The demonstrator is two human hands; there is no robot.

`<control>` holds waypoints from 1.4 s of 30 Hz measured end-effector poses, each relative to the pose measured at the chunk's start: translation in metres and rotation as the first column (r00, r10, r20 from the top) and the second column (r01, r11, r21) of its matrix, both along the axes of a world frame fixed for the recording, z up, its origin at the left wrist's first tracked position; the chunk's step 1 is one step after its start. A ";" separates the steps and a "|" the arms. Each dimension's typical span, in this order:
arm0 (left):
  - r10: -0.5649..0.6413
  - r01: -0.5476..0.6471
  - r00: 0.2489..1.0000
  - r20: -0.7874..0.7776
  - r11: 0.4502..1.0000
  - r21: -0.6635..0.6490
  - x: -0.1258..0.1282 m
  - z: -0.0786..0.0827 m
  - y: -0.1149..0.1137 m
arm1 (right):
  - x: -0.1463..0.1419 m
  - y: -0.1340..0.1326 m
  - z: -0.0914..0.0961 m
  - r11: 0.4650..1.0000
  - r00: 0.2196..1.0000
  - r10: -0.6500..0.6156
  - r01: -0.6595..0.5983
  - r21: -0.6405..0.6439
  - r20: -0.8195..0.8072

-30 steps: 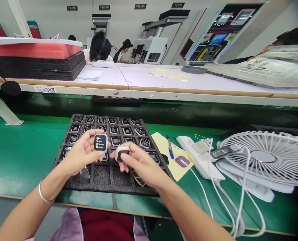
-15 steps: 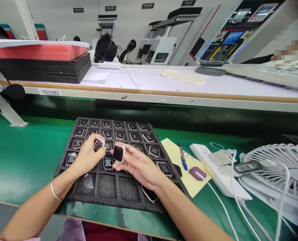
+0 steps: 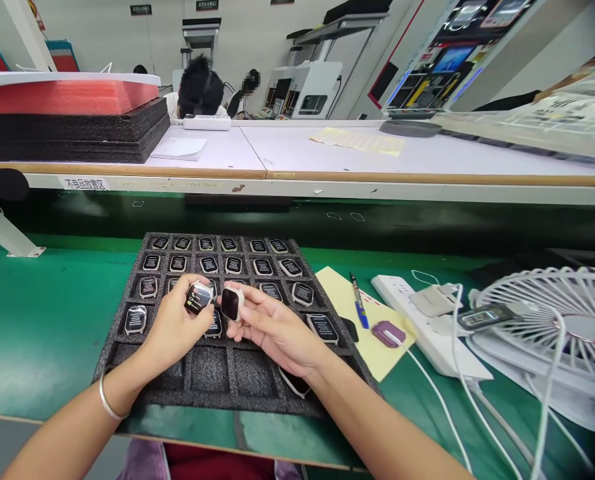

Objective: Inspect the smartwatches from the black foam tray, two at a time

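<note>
My left hand [image 3: 180, 320] is closed around a strapless smartwatch [image 3: 197, 298] whose lit screen shows icons and text. Close beside it, my right hand [image 3: 272, 327] grips a second smartwatch [image 3: 231, 303] by its edges; that screen is dark. Both watches are held above a black foam tray [image 3: 207, 368], where several more watches sit in square compartments, most with white text on their screens. Partly under my right wrist lies a larger dark-screened device [image 3: 295, 383] in the front row. My hands hide some of the middle compartments.
Right of the tray are a yellow paper [image 3: 327, 283], a blue marker [image 3: 359, 303], a purple case [image 3: 388, 333], a white power strip [image 3: 427, 333] with cables, and a white fan [image 3: 552, 320]. A raised shelf [image 3: 287, 175] spans the back, bearing stacked foam [image 3: 67, 133]. A person sits beyond.
My left hand has turned its watch so the screen faces me more and moved it nearer the right-hand watch. The whole view has shifted slightly.
</note>
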State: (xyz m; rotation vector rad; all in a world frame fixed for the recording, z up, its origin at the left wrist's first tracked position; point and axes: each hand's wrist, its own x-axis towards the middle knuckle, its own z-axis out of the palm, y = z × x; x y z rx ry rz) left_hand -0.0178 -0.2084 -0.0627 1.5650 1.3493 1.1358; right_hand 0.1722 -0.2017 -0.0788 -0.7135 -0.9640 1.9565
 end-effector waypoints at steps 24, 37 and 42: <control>0.062 -0.062 0.997 -0.037 0.998 0.009 0.003 0.002 -0.002 | -0.002 -0.001 0.000 0.999 0.999 0.032 -0.031 0.004 -0.038; 0.053 -0.053 0.997 -0.056 0.999 0.004 0.004 0.003 -0.003 | -0.004 -0.004 0.005 0.999 0.997 0.046 -0.046 0.005 -0.054; 0.047 -0.047 0.999 -0.006 0.999 -0.014 0.004 0.001 -0.003 | -0.004 -0.004 0.005 0.999 0.999 0.029 -0.027 0.038 -0.037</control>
